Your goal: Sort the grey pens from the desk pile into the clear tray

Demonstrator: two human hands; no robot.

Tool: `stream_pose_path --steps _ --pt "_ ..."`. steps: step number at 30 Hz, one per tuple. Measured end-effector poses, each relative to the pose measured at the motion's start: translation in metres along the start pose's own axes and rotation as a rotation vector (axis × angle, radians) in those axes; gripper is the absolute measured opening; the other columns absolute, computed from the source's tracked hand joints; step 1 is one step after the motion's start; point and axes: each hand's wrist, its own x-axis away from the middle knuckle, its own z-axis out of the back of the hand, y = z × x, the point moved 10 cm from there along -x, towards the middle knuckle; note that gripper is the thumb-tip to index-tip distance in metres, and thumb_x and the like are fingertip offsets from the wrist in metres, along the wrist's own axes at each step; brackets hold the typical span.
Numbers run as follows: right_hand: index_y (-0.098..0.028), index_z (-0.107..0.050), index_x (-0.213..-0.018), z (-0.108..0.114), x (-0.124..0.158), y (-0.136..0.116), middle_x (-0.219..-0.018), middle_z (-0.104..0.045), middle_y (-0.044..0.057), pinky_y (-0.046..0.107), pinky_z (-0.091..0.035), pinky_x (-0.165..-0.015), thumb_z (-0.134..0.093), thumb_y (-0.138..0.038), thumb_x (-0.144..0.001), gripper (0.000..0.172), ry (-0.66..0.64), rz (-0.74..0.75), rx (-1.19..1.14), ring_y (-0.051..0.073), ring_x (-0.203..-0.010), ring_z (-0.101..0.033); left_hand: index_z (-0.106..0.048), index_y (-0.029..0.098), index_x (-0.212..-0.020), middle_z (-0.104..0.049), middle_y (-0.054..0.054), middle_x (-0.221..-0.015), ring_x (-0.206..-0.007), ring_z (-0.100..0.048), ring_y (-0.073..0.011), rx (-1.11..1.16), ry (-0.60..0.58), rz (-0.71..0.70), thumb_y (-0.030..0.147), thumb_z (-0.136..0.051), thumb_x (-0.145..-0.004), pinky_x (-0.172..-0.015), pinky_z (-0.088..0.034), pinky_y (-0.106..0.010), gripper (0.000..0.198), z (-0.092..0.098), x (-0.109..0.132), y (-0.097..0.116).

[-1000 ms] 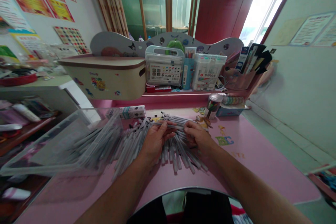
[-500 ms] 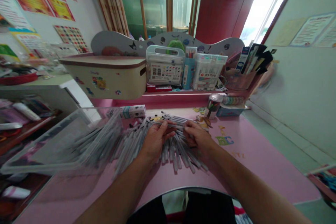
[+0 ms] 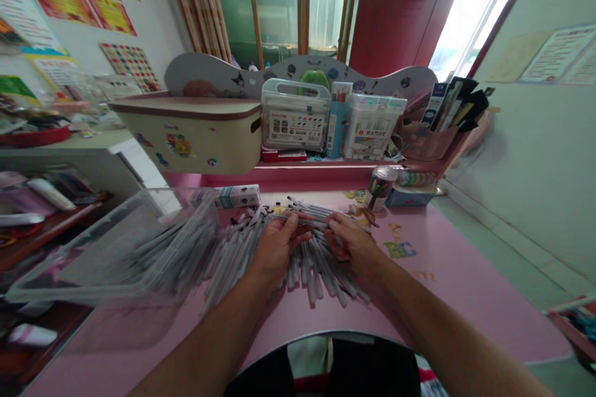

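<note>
Many slim whitish pen refills (image 3: 233,254) lie in fanned heaps on the pink desk (image 3: 447,285). My left hand (image 3: 278,245) is closed on the left end of a refill, thumb on top. The other end of that refill is pinched in my right hand (image 3: 351,240), its fingers curled. Both hands hover just over the middle of the heap, a short gap between them. More refills (image 3: 177,248) lie in a clear plastic bin (image 3: 88,298) on the left.
A small white box (image 3: 237,196) and a jar of pens (image 3: 380,186) stand behind the heap. On the back shelf are a cream bin (image 3: 200,136), a clear marker case (image 3: 294,121), another marker case (image 3: 372,127) and a pen holder (image 3: 426,139).
The view has shifted very slightly. My right fingers have moved a little around the refill; both hands remain in nearly the same place.
</note>
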Motion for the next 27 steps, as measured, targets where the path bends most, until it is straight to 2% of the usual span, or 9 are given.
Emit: stream_pose_path --steps 3,6,10,14,18,22,27 --pt "-0.019 -0.055 -0.088 0.006 -0.003 0.011 -0.059 -0.054 -0.004 0.016 -0.011 -0.033 -0.057 -0.058 -0.083 0.039 0.029 -0.058 -0.01 0.004 -0.035 -0.028 -0.069 0.013 -0.087 -0.072 -0.009 -0.095 -0.083 -0.069 -0.0167 -0.013 -0.003 0.002 0.036 -0.069 -0.081 -0.067 -0.056 -0.023 0.023 -0.001 0.0 -0.001" --pt "-0.017 -0.055 -0.077 0.01 -0.005 0.015 -0.053 -0.049 -0.005 0.016 -0.013 -0.033 -0.057 -0.057 -0.084 0.041 0.054 -0.057 0.055 0.003 -0.034 -0.028 -0.07 0.014 -0.087 -0.072 -0.008 -0.095 -0.083 -0.069 -0.0165 -0.019 0.005 0.0 0.035 -0.069 -0.081 -0.067 -0.056 -0.023 0.023 0.0 0.0 -0.002" --pt "-0.019 -0.048 -0.073 0.004 -0.005 0.008 -0.051 -0.043 -0.008 0.016 -0.014 -0.032 -0.066 -0.043 -0.079 0.03 0.005 -0.011 0.02 0.003 -0.034 -0.026 -0.07 0.014 -0.087 -0.072 -0.008 -0.094 -0.081 -0.069 -0.0158 -0.01 0.027 -0.011 0.036 -0.069 -0.081 -0.066 -0.056 -0.023 0.023 0.003 -0.001 0.001" --pt "-0.022 -0.045 -0.08 0.0 -0.003 0.003 -0.055 -0.049 -0.008 0.014 -0.013 -0.032 -0.065 -0.026 -0.074 0.021 -0.039 -0.022 -0.098 0.004 -0.034 -0.027 -0.068 0.014 -0.087 -0.072 -0.007 -0.092 -0.081 -0.069 -0.0159 0.013 0.067 -0.021 0.036 -0.069 -0.08 -0.064 -0.054 -0.023 0.023 0.006 -0.001 0.005" --pt "-0.023 -0.047 -0.084 -0.002 -0.001 0.004 -0.058 -0.054 -0.006 0.014 -0.017 -0.032 -0.059 -0.015 -0.061 0.027 -0.083 -0.082 -0.19 0.006 -0.036 -0.034 -0.067 0.015 -0.085 -0.072 -0.007 -0.09 -0.078 -0.068 -0.016 -0.008 0.088 -0.031 0.038 -0.069 -0.079 -0.062 -0.054 -0.023 0.024 0.008 0.001 0.007" --pt "-0.02 -0.055 -0.094 -0.005 0.001 0.004 -0.066 -0.06 -0.002 0.014 -0.02 -0.031 -0.064 -0.025 -0.067 0.029 -0.092 -0.117 -0.205 0.007 -0.04 -0.041 -0.068 0.015 -0.085 -0.072 -0.008 -0.092 -0.08 -0.068 -0.0171 -0.078 0.07 -0.053 0.042 -0.069 -0.079 -0.062 -0.053 -0.024 0.028 0.006 0.002 0.008" --pt "-0.015 -0.056 -0.08 -0.001 -0.001 0.012 -0.054 -0.047 -0.007 0.013 -0.015 -0.032 -0.074 -0.037 -0.073 0.028 -0.067 -0.16 -0.032 0.002 -0.036 -0.031 -0.068 0.015 -0.084 -0.072 -0.007 -0.091 -0.083 -0.068 -0.0178 -0.033 0.068 -0.143 0.041 -0.069 -0.08 -0.072 -0.053 -0.028 0.026 0.006 0.002 0.021"
